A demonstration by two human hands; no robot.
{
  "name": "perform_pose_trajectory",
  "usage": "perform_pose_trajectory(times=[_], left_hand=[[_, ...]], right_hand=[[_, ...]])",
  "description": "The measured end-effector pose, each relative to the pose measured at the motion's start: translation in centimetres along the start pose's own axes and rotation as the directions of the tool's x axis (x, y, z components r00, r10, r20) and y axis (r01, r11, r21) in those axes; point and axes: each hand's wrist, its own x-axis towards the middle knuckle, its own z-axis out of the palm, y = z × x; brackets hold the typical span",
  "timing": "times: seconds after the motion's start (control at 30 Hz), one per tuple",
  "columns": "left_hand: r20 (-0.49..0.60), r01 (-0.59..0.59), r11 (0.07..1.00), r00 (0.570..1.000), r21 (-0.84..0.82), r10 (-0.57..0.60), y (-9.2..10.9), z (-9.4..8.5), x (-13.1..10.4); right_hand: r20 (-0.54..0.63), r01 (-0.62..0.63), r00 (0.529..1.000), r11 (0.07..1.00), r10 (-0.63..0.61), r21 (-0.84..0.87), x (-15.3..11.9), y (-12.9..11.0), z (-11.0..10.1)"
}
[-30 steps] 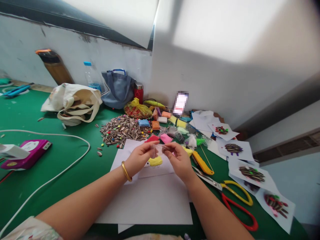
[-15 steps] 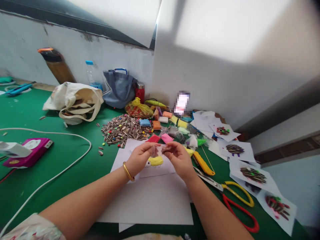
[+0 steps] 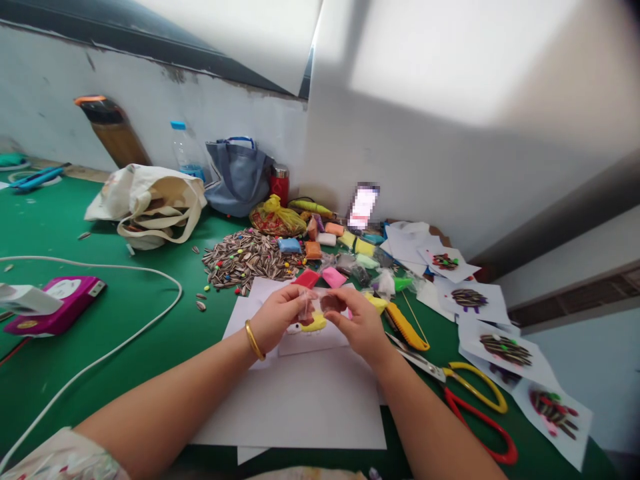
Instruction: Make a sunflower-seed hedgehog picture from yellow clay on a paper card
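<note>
Above the white paper point(image 3: 300, 407), my two hands hold a small clear plastic packet point(image 3: 306, 308) with something brown, like modelling clay, in it. My left hand point(image 3: 280, 317), with a gold bangle at the wrist, pinches the crinkled plastic between thumb and fingers. A brown part point(image 3: 332, 304) shows between the thumb and curled fingers of my right hand point(image 3: 361, 325). Whether the plastic is torn I cannot tell. Below the hands, a yellow clay shape point(image 3: 315, 325) with a small eye lies on a sheet, partly hidden by my left fingers.
A heap of sunflower seeds point(image 3: 245, 259) lies beyond my left hand. Coloured clay packs, including a pink one point(image 3: 333, 277), lie ahead. To the right are a yellow utility knife point(image 3: 407, 327), scissors point(image 3: 440, 375) and seed pictures point(image 3: 507, 350). A white cable point(image 3: 135, 335) curves across the left.
My hands have shifted slightly and the packet has turned between them. The brown part in my right fingers shows more, and the left fingers hold bunched plastic.
</note>
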Motion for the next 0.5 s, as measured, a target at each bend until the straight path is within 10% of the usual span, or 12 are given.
perform_pose_trajectory(times=[0.33,0.5], left_hand=[[-0.020,-0.065,0.996,0.998,0.068,0.066,-0.03,0.27,-0.08],[-0.002,-0.349,0.822,0.920,0.450,0.392,-0.24,-0.18,0.02]], right_hand=[[0.035,-0.003,0.999,1.000,0.002,0.015,-0.08,0.03,-0.08],[0.006,0.008,1.000,0.999,-0.007,-0.047,-0.07,-0.20,-0.28]])
